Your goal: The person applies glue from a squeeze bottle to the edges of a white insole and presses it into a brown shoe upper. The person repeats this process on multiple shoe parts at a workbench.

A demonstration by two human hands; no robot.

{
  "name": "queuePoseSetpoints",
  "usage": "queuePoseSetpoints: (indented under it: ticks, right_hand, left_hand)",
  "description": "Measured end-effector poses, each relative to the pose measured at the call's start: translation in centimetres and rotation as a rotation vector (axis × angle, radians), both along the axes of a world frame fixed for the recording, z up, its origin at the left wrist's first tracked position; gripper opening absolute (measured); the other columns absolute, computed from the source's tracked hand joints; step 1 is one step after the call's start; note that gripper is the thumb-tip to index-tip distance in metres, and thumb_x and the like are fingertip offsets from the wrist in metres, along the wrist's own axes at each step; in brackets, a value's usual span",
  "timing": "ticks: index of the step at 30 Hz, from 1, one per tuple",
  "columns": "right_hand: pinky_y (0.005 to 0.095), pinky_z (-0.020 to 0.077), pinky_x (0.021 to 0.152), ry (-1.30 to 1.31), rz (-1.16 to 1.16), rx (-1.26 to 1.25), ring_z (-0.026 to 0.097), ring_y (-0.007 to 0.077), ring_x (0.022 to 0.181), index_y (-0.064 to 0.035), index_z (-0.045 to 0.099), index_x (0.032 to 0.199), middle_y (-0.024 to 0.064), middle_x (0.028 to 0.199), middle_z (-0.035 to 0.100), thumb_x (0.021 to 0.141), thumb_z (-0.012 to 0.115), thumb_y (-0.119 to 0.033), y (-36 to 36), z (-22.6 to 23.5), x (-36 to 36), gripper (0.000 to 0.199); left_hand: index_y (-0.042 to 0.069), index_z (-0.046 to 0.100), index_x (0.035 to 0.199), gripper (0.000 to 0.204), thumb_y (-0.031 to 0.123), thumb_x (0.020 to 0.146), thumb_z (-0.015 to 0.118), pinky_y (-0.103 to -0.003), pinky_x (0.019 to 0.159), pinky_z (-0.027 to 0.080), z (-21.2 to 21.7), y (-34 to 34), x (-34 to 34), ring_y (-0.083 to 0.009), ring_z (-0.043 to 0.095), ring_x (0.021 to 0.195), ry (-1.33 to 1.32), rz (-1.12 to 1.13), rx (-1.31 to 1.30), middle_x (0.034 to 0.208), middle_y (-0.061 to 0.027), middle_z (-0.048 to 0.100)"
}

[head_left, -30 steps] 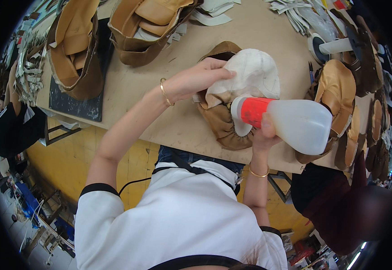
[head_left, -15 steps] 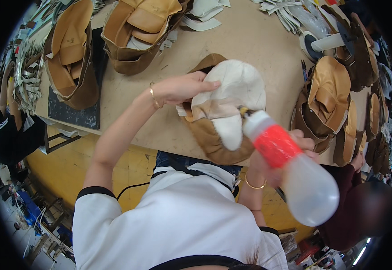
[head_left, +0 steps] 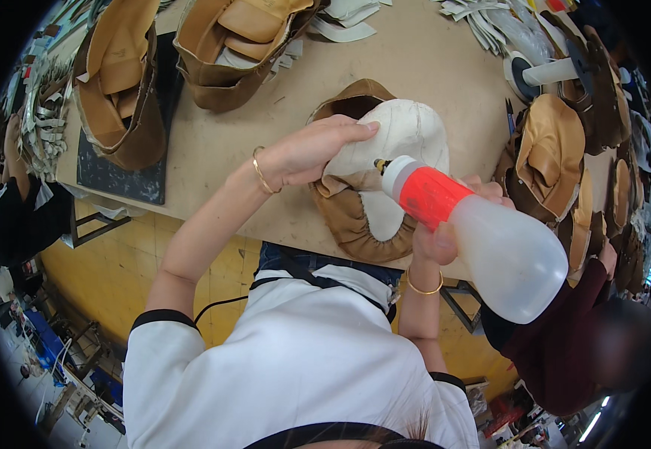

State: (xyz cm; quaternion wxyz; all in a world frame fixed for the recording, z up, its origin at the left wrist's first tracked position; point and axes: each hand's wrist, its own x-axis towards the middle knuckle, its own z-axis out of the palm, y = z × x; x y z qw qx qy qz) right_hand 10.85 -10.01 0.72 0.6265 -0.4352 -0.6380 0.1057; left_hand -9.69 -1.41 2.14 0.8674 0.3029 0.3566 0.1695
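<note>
The right hand (head_left: 434, 243), nearest the body, is closed around the red band of a translucent squeeze bottle (head_left: 516, 258). Gripping there, close behind the nozzle (head_left: 381, 165), probably gives finer control than holding the wide base, which tilts off toward 4 o'clock with the tip aimed at 10.

The left hand (head_left: 314, 153) pinches the brown leather piece (head_left: 348, 224) at its 9 o'clock side: the thumb lies on the white lining (head_left: 404, 123), while the other fingers are hidden beneath. That hold seems meant to spread the lining and steady it under the tip. The piece sits on the table (head_left: 266, 213), gathered edge facing 6 o'clock; whether the nozzle touches it, I cannot tell.

Farther out, a tan-lined upper (head_left: 554, 142) lies at 3 o'clock and 1 more (head_left: 221, 82) at 10, seemingly set aside to leave working room. A spool (head_left: 554, 73) stands at 2 o'clock, white scraps (head_left: 348, 26) at 12.

Against 0.5 s ago, the bottle's base has swung up toward 12 o'clock, leaving it less steep, and the nozzle has moved toward 10 across the lining. The left hand keeps its pinch.
</note>
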Motion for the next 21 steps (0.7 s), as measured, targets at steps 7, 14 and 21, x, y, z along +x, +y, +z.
queuePoseSetpoints:
  ticks: [7,14,21]
  right_hand:
    - [0.0266,0.0376,0.065,-0.581,-0.086,-0.222,0.037,0.0145,0.073,-0.0081,0.035,0.098,0.0037,0.086,0.037,0.068,0.066,-0.015,-1.2,1.7,0.3,0.043]
    - [0.0318,0.0362,0.063,-0.189,-0.215,0.005,0.041,0.0212,0.069,-0.0046,0.048,0.089,0.0074,0.082,0.043,0.074,0.057,-0.035,1.5,0.9,-0.1,0.035]
    - [0.033,0.0342,0.063,0.05,-0.337,-0.026,0.038,0.0229,0.074,-0.0011,0.048,0.085,0.0089,0.083,0.039,0.075,0.055,-0.043,2.8,-0.7,0.0,0.044]
  left_hand:
    - [-0.004,0.055,0.115,0.039,0.029,0.094,0.049,-0.026,0.083,0.047,0.4,-0.4,0.2,-0.0107,0.059,0.096,-0.044,0.032,0.019,0.112,-0.0076,0.061]
    - [-0.003,0.053,0.118,0.04,0.03,0.095,0.049,-0.026,0.087,0.047,0.5,-0.7,0.1,-0.012,0.058,0.101,-0.059,0.067,0.016,0.114,-0.0077,0.06]
    - [-0.002,0.052,0.121,0.041,0.029,0.095,0.049,-0.027,0.09,0.045,1.0,-0.8,-0.1,-0.0126,0.056,0.105,-0.082,0.063,0.015,0.118,-0.0079,0.058]
